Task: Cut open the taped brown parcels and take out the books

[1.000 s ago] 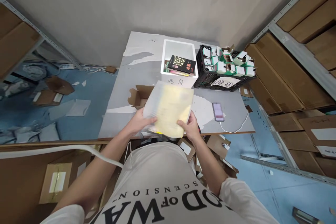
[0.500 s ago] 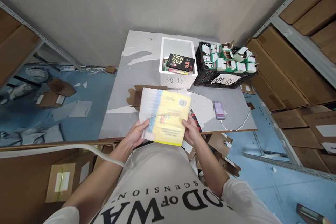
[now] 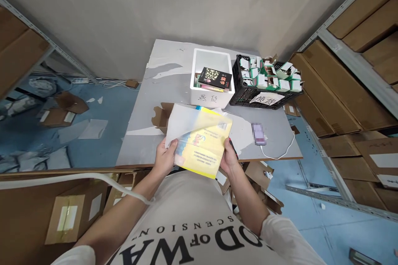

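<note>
A yellow book (image 3: 207,145) with a barcode and a small cartoon figure is inside a translucent white sleeve (image 3: 180,122), in front of my chest. My left hand (image 3: 166,156) is closed on the lower left edge, thumb on top. On the right edge my right hand (image 3: 229,156) grips the book, its fingers mostly hidden underneath. Behind the sleeve lies an open cardboard box (image 3: 161,116), partly covered. A dark and red tool (image 3: 232,148) shows just beyond my right hand, mostly hidden by it.
On the table (image 3: 137,149) stand a white foam box (image 3: 207,98) holding several books and a black crate (image 3: 241,98) full of small white-green boxes. A phone (image 3: 258,134) lies at the right on a white cable (image 3: 281,155). Shelves of cartons (image 3: 351,95) flank the right.
The book and sleeve have tilted clockwise, and more of the yellow cover's blue edge shows at the top. Both hands keep their hold. The view has shifted slightly.
</note>
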{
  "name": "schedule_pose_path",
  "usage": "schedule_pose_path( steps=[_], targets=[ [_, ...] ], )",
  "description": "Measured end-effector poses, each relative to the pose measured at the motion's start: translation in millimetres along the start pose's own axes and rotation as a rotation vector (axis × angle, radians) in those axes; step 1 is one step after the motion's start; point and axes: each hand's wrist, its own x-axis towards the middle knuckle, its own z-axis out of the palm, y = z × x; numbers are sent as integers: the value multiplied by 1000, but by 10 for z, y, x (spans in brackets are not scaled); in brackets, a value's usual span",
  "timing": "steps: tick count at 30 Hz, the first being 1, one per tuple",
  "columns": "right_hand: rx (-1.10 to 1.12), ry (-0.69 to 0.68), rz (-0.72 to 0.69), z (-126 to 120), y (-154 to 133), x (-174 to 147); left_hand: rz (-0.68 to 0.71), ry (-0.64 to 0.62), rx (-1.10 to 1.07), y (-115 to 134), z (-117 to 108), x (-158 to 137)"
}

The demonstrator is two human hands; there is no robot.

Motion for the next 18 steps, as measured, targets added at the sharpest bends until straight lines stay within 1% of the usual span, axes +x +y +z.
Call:
schedule_pose_path(
  steps=[2,4,6,9,11,13,15,18],
  targets=[
    [52,-49,92,-14,-36,-16,16,1,-17,4,-34,-7],
    [76,-69,115,-16,-50,-32,27,-19,21,2,-103,16],
    [82,-25,57,4,-27,-39,70,-17,138,-1,-184,53],
    [48,103,-119,64,52,-25,210,49,352,24,-260,83],
    [1,180,-216,99,94,-7,266,63,357,79,-256,60],
    [-43,236,-270,115,109,3,223,-13,244,163,-218,2],
    [-73,272,-295,118,104,-10,125,-134,108,259,-170,-81],
    [-67,295,-280,129,105,-70,-18,-297,9,381,-109,-211]
  ],
)
